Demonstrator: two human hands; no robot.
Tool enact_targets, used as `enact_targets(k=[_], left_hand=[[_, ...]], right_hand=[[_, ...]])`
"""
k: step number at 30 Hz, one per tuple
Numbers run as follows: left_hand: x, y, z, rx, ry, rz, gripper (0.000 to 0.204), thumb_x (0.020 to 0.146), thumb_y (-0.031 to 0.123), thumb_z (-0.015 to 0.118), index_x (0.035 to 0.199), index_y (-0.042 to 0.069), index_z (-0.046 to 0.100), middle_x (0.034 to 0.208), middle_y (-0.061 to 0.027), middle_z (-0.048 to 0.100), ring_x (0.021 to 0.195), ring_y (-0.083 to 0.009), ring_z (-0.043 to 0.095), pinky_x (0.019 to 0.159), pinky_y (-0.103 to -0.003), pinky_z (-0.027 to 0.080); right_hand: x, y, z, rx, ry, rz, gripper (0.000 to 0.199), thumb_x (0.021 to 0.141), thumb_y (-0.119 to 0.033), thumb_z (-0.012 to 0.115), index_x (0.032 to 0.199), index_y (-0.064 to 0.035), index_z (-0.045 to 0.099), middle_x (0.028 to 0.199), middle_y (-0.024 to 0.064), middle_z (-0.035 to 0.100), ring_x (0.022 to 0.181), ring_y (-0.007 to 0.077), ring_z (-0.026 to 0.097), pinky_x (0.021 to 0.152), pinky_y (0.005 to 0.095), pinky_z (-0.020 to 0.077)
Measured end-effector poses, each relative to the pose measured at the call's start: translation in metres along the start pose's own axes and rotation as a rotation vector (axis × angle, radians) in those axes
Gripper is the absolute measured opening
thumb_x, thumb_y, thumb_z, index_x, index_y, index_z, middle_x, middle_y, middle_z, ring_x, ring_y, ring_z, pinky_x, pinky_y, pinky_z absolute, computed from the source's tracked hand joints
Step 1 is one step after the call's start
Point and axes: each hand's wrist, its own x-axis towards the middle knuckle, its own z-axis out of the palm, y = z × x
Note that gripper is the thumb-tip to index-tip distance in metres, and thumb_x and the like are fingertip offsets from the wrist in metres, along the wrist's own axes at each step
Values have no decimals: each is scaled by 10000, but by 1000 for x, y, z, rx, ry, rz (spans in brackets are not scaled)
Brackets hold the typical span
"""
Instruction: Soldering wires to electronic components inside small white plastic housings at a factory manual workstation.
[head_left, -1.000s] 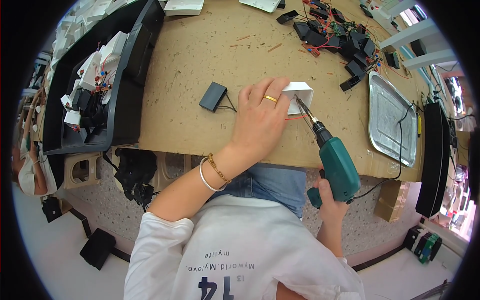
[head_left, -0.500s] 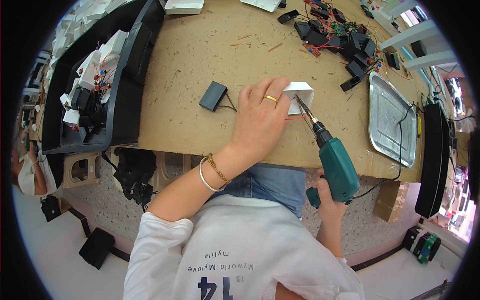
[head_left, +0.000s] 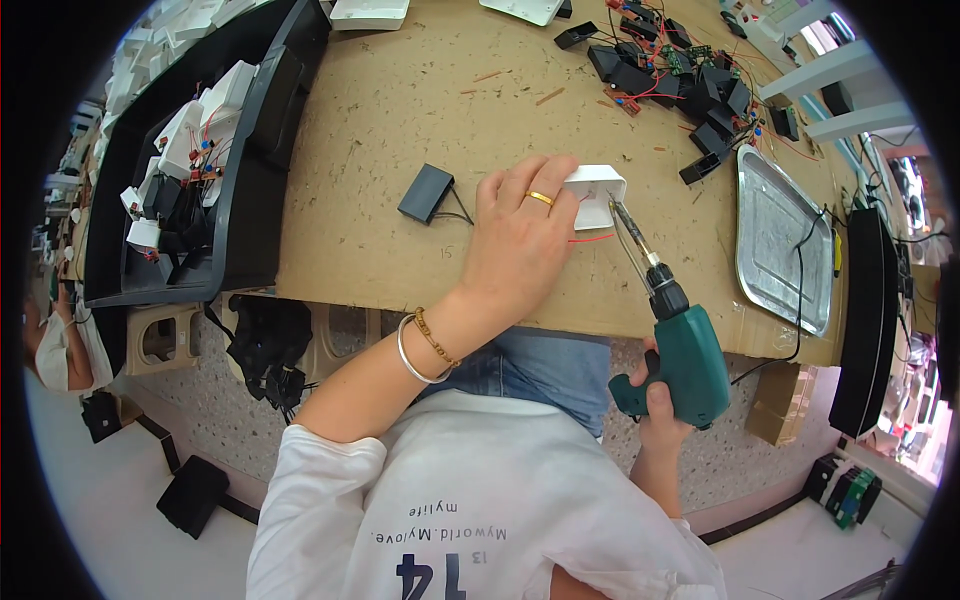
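My left hand is closed on a small white plastic housing on the table, its fingers covering the left part of it. A short red wire sticks out beside that housing. In my right hand is a green soldering gun, gripped by its handle. Its long metal tip and a thin feed tube point up and left, the tip at the housing's right inner side. Left of my left hand lies a black box, its dark leads running toward my hand.
A cardboard-covered table carries a heap of black boxes, wires and circuit boards at far right. A metal tray lies at right, a cable crossing it. On the left a black bin holds white housings and wired parts.
The soldering gun has moved right and slightly down with my right hand, shifting its tip toward the housing's right side. My left hand and the housing have barely moved.
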Motion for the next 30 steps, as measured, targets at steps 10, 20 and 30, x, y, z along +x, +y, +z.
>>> enact_targets(k=[10, 20, 30], left_hand=[[-4, 1, -23, -94, -21, 1, 226, 700, 104, 719, 890, 86, 598, 1268, -67, 493, 1199, -311, 393, 945, -463, 334], [1, -3, -15, -12, -56, 54, 173, 738, 98, 697, 814, 36, 555, 1251, -91, 491, 1152, -304, 465, 934, -447, 374], [13, -1, -8, 13, -85, 70, 158, 797, 98, 560, 887, -32, 567, 1257, -169, 455, 1132, -299, 471, 988, -440, 346]], right_hand=[[0, -1, -6, -21, 27, -52, 540, 823, -344, 614, 1145, 81, 532, 1045, 180, 584, 665, 148, 547, 632, 282, 446], [-3, 0, -5, 5, 37, -33, 552, 813, -334, 654, 1166, 69, 520, 1068, 178, 596, 677, 143, 563, 618, 268, 458], [-1, -1, -3, -63, 32, -6, 515, 827, -298, 649, 1176, 57, 520, 1058, 149, 609, 702, 130, 570, 639, 266, 475]])
